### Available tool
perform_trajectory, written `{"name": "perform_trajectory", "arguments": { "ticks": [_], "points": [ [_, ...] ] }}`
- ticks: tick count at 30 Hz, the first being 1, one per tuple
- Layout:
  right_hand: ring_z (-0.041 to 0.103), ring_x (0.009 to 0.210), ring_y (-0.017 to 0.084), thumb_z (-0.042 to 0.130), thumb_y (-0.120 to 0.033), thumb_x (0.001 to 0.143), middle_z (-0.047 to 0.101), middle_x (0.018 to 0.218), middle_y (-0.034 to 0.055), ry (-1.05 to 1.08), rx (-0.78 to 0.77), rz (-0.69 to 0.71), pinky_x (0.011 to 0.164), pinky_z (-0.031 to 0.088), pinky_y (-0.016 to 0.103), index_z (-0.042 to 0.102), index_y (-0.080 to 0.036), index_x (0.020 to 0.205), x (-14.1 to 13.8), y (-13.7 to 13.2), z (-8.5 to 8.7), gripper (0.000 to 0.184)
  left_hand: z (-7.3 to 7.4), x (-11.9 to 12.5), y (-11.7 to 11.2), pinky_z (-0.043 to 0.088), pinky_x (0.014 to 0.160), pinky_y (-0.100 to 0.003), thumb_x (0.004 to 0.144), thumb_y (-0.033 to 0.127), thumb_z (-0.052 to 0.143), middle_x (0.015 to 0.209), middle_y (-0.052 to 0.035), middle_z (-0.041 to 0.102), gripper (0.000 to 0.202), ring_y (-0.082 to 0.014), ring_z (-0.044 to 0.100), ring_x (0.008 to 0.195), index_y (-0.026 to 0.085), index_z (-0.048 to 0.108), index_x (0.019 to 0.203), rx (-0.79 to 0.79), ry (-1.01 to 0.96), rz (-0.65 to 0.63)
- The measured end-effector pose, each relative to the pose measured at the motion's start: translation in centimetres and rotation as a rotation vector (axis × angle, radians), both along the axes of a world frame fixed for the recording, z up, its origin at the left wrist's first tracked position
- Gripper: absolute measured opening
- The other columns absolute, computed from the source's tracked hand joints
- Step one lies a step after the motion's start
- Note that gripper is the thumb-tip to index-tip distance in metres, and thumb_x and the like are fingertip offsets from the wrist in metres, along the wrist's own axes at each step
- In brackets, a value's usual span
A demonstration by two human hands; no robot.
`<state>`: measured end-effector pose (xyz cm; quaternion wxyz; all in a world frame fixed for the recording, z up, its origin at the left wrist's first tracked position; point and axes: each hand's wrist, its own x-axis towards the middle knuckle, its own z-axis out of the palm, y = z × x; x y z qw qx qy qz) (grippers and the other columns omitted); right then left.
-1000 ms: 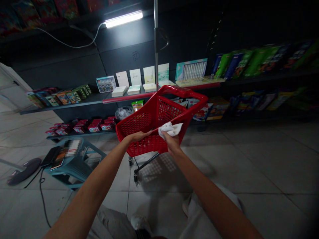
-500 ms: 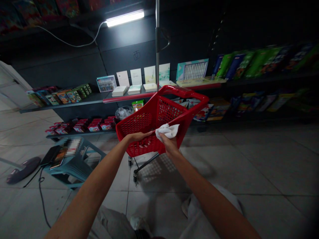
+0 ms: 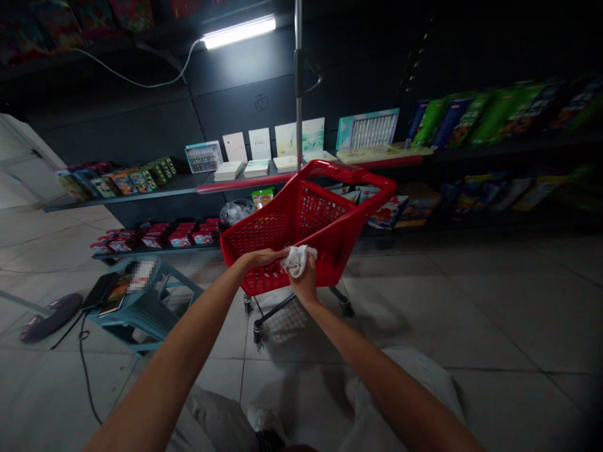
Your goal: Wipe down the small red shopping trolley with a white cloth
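A red plastic shopping cart (image 3: 330,267) with perforated sides stands before me. My left hand (image 3: 264,257) is closed on the upper edge of its near side, the thumb lying along the rim; the other fingers are partly hidden by the side wall. Bunched in my right hand (image 3: 305,281) is a white cloth (image 3: 298,260), pressed against the same rim just right of my left hand. The cloth hides some of my right fingers.
A blue-grey plastic stool (image 3: 155,295) with dark flat items stands at left, near a round stand base (image 3: 51,317) and a cable. Behind the cart runs a dark shelf (image 3: 179,184) with books, boxes and snack bags. A metal pole (image 3: 298,119) rises behind the cart.
My right hand has slid left along the cart's rim with the cloth, now close to my left hand. The left hand keeps its place on the rim.
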<state>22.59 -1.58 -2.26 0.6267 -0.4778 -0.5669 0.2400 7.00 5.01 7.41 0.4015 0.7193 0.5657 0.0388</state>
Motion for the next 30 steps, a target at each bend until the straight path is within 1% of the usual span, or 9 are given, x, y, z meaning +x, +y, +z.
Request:
{"name": "perform_trajectory", "arguments": {
  "ticks": [3,6,11,15,18,21,24,26,30],
  "points": [
    [0.06,0.118,0.028,0.066,-0.016,0.076,0.06,0.125,0.0133,-0.074,-0.02,0.102,0.112,0.048,0.045,0.059,-0.018,0.13,-2.1,-1.3,-0.9,0.054,-0.4,-0.2,0.3,0.048,0.073,-0.032,0.072,0.102,0.033,0.083,-0.0082,0.073,0.094,-0.0206,0.061,0.076,0.016,0.072,0.077,-0.053,-0.042,-0.018],
    [0.056,0.12,0.03,0.059,-0.01,0.08,0.058,0.122,0.0145,-0.221,0.021,0.185,0.111,0.048,0.048,0.065,-0.018,0.124,-3.6,-2.7,-1.3,0.044,-0.5,-0.3,0.4,0.049,0.075,-0.032,0.073,0.101,0.036,0.086,-0.0081,0.074,0.093,-0.0206,0.062,0.079,0.015,0.073,0.08,-0.068,-0.043,-0.007],
    [0.056,0.115,0.029,0.055,-0.005,0.081,0.056,0.12,0.0141,-0.344,0.036,0.192,0.108,0.05,0.046,0.066,-0.018,0.122,-4.3,-3.5,-1.3,0.044,-0.8,-0.5,0.6,0.048,0.07,-0.032,0.074,0.099,0.039,0.081,-0.008,0.072,0.091,-0.0197,0.061,0.074,0.015,0.073,0.077,-0.035,-0.039,0.022],
    [0.055,0.118,0.028,0.056,-0.006,0.081,0.055,0.122,0.0149,-0.379,0.012,0.187,0.109,0.049,0.044,0.064,-0.016,0.126,-4.3,-3.3,-1.6,0.047,-1.1,-0.6,0.8,0.046,0.066,-0.032,0.074,0.101,0.035,0.077,-0.0076,0.07,0.094,-0.0184,0.057,0.069,0.015,0.072,0.075,-0.025,-0.019,0.003],
    [0.055,0.118,0.026,0.056,-0.008,0.081,0.054,0.126,0.0162,-0.429,-0.017,0.194,0.109,0.049,0.042,0.062,-0.013,0.125,-4.3,-3.4,-1.6,0.044,-1.4,-0.5,1.0,0.045,0.066,-0.031,0.072,0.102,0.033,0.078,-0.008,0.07,0.097,-0.0184,0.056,0.07,0.014,0.072,0.076,-0.002,0.002,-0.005],
    [0.055,0.121,0.027,0.057,-0.011,0.084,0.054,0.127,0.0179,-0.561,-0.081,0.215,0.11,0.048,0.04,0.063,-0.011,0.124,-4.0,-3.6,-0.8,0.04,-1.6,-0.5,1.1,0.044,0.067,-0.032,0.071,0.103,0.033,0.078,-0.0083,0.069,0.097,-0.0181,0.055,0.069,0.014,0.071,0.075,0.017,0.014,0.013],
    [0.056,0.125,0.027,0.058,-0.014,0.086,0.055,0.132,0.0191,-0.718,-0.161,0.277,0.109,0.048,0.037,0.06,-0.012,0.133,-3.4,-3.9,0.9,0.047,-1.6,-0.4,1.0,0.042,0.065,-0.032,0.068,0.104,0.032,0.073,-0.0068,0.064,0.096,-0.017,0.051,0.065,0.015,0.068,0.071,0.017,0.021,0.035],
    [0.06,0.12,0.026,0.056,-0.018,0.089,0.057,0.134,0.0188,-0.813,-0.235,0.325,0.103,0.051,0.035,0.059,-0.013,0.135,-2.7,-4.2,2.1,0.046,-1.3,-0.4,0.7,0.041,0.065,-0.032,0.069,0.104,0.032,0.07,-0.0059,0.062,0.095,-0.0169,0.05,0.064,0.016,0.066,0.068,0.033,0.035,0.022],
    [0.069,0.107,0.027,0.053,-0.025,0.093,0.065,0.124,0.0187,-0.998,-0.383,0.419,0.09,0.054,0.035,0.067,-0.014,0.124,-1.6,-5.3,3.8,0.036,-0.3,-0.1,-0.1,0.04,0.069,-0.033,0.076,0.1,0.027,0.07,-0.0069,0.062,0.092,-0.0196,0.054,0.069,0.017,0.065,0.064,0.086,0.058,-0.02]
  ]
}}
